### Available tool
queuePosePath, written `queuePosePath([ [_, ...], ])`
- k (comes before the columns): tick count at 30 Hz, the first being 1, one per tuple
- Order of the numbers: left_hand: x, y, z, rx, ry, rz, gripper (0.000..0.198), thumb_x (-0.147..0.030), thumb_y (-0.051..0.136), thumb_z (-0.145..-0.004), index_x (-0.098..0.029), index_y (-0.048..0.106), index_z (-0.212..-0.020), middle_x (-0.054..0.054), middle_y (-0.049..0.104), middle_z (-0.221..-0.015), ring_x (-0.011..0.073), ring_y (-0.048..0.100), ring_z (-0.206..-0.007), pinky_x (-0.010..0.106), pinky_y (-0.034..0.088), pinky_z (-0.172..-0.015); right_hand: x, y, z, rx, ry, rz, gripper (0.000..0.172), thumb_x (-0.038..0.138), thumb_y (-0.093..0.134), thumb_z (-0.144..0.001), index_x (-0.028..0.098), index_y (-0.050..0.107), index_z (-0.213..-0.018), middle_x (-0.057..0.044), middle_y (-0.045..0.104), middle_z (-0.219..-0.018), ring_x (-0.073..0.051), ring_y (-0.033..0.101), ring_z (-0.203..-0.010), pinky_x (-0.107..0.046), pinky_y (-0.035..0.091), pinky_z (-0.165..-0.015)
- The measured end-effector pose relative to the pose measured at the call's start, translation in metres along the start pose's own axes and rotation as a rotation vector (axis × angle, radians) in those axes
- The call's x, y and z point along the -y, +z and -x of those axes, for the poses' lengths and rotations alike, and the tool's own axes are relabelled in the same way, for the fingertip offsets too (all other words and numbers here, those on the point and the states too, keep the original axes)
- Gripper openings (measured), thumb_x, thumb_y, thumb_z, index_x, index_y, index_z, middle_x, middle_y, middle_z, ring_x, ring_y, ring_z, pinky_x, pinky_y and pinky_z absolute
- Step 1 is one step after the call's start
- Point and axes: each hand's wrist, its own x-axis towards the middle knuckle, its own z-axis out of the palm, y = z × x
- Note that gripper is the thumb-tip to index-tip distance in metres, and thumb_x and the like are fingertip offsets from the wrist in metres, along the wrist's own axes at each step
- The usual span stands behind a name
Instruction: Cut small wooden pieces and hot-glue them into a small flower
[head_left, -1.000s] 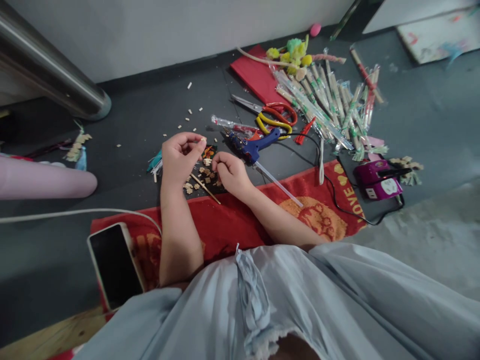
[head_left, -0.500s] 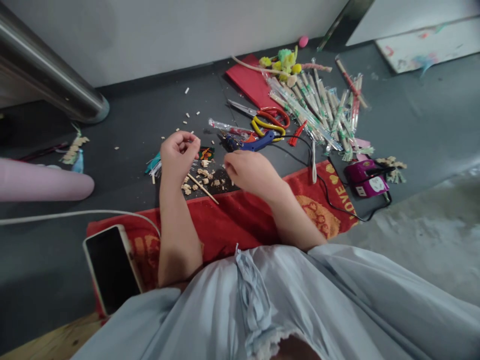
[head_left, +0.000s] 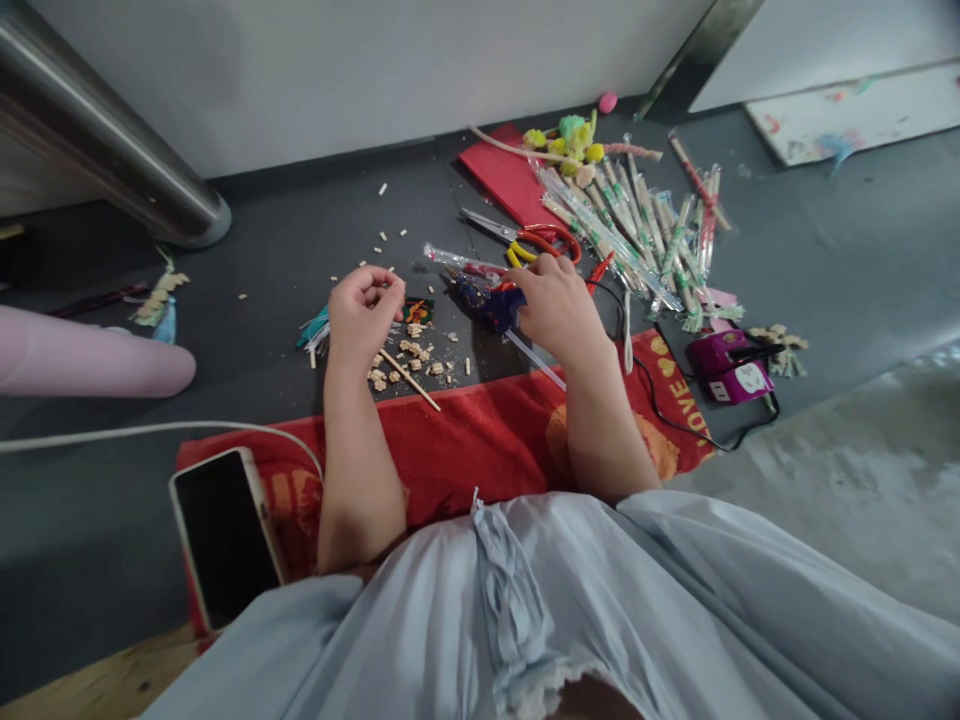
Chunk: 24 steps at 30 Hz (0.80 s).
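At the near left, a phone is lying over the end of a red towel. Farther right, we are holding our left hand with thumb and index fingertip pressed together; anything between them is too small to tell. Just right, small wooden pieces are lying scattered beside 1 thin stick. Next, our right hand is reaching over a blue glue gun, fingers touching its handle; we cannot tell whether they are gripping. Far right, wrapped sticks are lying heaped.
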Motion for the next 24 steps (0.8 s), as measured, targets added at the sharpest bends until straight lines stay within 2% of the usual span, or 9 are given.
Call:
queuePosePath([
  [7, -0.003, 0.000, 0.001, -0.003, -0.031, 0.014, 0.008, -0.024, 0.063, -0.074, -0.020, 0.056, -0.072, -0.005, 0.050, -0.050, 0.0057, 0.046, -0.042, 0.018, 0.036, -0.043, -0.002, 0.008, -0.003, -0.013, 0.013, -0.005, 0.038, 0.013, 0.041, -0.086, 0.019, 0.062, -0.117, -0.017, 0.056, -0.110, -0.034, 0.044, -0.112, -0.052, 0.037, -0.090],
  [14, -0.004, 0.000, 0.001, 0.003, -0.014, 0.021, 0.011, -0.026, 0.063, -0.075, -0.021, 0.054, -0.071, -0.006, 0.048, -0.047, 0.0050, 0.045, -0.041, 0.017, 0.036, -0.043, -0.004, 0.015, -0.004, 0.047, -0.089, 0.025, 0.040, 0.012, 0.040, -0.086, 0.022, 0.060, -0.119, -0.013, 0.061, -0.108, -0.029, 0.046, -0.109, -0.048, 0.034, -0.097],
  [20, -0.001, 0.000, 0.001, 0.001, 0.017, 0.008, 0.013, -0.028, 0.063, -0.075, -0.021, 0.054, -0.071, -0.006, 0.049, -0.048, 0.0048, 0.045, -0.041, 0.017, 0.037, -0.043, -0.009, 0.004, -0.002, 0.066, -0.146, 0.000, 0.041, 0.011, 0.040, -0.084, 0.020, 0.059, -0.120, -0.014, 0.060, -0.110, -0.028, 0.048, -0.108, -0.044, 0.036, -0.096],
  [24, 0.000, 0.000, 0.000, 0.010, 0.023, -0.004, 0.011, -0.027, 0.062, -0.075, -0.021, 0.054, -0.071, -0.006, 0.049, -0.048, 0.0049, 0.045, -0.041, 0.017, 0.037, -0.043, -0.015, -0.004, -0.002, 0.053, -0.153, -0.087, 0.050, 0.007, 0.042, -0.078, 0.020, 0.056, -0.124, -0.013, 0.060, -0.113, -0.028, 0.050, -0.110, -0.044, 0.038, -0.095],
])
